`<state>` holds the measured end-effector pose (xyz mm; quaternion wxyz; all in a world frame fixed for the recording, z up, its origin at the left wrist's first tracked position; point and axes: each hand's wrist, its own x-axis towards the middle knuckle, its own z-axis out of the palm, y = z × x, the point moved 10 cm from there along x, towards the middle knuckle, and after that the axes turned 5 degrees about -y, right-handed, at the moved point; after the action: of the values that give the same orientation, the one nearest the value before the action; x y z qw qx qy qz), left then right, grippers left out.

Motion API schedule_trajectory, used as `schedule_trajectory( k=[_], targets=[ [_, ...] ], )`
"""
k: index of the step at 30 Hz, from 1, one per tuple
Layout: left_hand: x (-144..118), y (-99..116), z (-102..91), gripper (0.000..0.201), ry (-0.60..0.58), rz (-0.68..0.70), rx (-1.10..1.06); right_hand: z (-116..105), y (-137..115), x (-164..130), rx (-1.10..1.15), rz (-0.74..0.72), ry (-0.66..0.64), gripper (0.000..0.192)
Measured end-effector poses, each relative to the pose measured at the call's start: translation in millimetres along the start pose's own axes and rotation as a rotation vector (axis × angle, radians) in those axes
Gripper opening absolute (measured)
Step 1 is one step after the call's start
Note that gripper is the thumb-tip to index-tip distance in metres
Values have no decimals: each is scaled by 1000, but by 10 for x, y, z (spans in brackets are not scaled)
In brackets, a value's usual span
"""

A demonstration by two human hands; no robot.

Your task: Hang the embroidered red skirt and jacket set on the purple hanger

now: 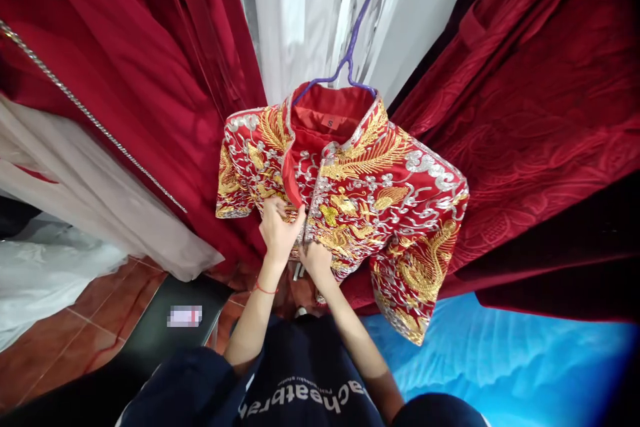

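In front of me a red jacket (350,200), embroidered in gold and silver, hangs from a purple wire hanger (356,33). Its collar stands up, and a label with an "S" (330,123) shows on the inner lining. The front is parted near the neck, and one edge is folded back to show red lining. My left hand (281,227) is closed on that front edge, thumb and fingers pinching the cloth. Just below and to the right, my right hand (316,260) is closed at the jacket's front opening, its fingertips partly hidden.
Red garments (200,80) hang on the left and more red patterned cloth (540,140) on the right. White fabric (285,20) is behind the hanger. A dark seat (165,320) stands at lower left on the tiled floor (60,347). Bright blue fabric (495,353) spreads at lower right.
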<state>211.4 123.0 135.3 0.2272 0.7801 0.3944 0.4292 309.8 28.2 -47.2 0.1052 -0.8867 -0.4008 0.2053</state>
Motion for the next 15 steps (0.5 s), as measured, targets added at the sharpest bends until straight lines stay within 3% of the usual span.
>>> schedule_trajectory(
  k=[4, 7, 11, 15],
  targets=[
    [-453, -539, 637, 28, -415, -123, 220, 314, 202, 1, 514, 67, 2, 42],
    [-748, -915, 969, 32, -661, -204, 291, 502, 193, 29, 869, 77, 66, 48],
    [-843, -1116, 1105, 37, -772, -212, 310, 611, 197, 90, 1213, 96, 186, 55],
    [-851, -1171, 1166, 34, -841, -191, 317, 712, 241, 36, 1385, 88, 208, 59]
  ],
)
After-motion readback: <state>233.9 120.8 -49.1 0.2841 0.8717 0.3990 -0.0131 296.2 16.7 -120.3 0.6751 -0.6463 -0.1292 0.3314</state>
